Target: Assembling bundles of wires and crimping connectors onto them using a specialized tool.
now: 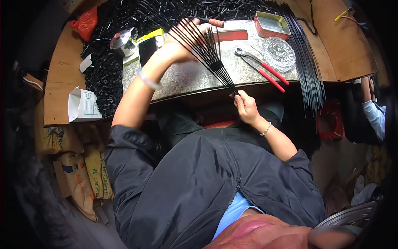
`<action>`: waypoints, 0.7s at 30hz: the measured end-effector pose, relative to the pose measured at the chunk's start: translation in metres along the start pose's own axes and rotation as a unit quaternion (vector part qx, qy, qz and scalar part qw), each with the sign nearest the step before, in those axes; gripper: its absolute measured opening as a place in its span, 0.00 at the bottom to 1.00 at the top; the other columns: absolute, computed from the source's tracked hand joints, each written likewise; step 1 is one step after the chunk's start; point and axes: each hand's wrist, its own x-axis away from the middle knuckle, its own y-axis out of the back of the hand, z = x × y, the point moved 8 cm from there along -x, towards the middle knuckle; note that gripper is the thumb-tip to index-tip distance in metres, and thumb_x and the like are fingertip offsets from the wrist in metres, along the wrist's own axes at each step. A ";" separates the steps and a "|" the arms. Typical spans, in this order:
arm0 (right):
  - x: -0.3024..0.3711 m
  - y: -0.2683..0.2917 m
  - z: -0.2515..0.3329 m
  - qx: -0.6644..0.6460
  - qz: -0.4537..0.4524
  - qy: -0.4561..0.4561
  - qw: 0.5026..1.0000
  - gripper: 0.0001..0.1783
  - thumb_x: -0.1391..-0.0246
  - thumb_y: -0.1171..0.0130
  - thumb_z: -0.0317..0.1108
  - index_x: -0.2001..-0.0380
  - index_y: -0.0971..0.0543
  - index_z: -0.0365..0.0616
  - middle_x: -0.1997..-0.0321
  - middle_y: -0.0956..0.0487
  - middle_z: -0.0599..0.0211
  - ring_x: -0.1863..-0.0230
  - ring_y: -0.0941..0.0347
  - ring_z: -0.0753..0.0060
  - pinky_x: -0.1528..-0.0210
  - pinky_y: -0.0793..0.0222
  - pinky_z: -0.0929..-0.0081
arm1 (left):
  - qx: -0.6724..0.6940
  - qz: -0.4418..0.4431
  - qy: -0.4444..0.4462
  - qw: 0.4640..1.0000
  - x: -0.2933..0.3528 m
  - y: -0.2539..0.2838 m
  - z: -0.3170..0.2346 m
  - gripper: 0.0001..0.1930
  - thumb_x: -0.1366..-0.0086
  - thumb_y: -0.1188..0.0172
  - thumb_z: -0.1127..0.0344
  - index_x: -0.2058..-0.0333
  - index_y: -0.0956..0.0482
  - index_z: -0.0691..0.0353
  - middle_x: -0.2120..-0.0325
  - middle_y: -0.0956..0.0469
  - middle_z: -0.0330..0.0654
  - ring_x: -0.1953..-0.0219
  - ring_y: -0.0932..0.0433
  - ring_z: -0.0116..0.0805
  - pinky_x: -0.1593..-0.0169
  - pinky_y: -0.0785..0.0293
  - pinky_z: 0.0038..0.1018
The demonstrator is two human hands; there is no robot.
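Left of the pliers [274, 73], black rods [214, 65] were pinched low by the right hand [247, 108], apparently for fanning; left hand [181, 46] grip couldn't be told, steady pinch was called for.

Left hand [177, 49], partly hidden behind thin black rods [215, 65].
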 end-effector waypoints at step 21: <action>-0.127 0.133 0.074 0.368 0.046 0.102 0.923 0.09 0.52 0.41 0.31 0.68 0.22 0.36 0.73 0.22 0.60 0.73 0.26 0.72 0.71 0.33 0.79 | 0.115 -0.085 -0.148 0.978 0.059 -0.055 -0.107 0.33 0.47 0.42 0.60 0.44 0.42 0.20 0.41 0.46 0.53 0.38 0.52 0.59 0.41 0.57 0.61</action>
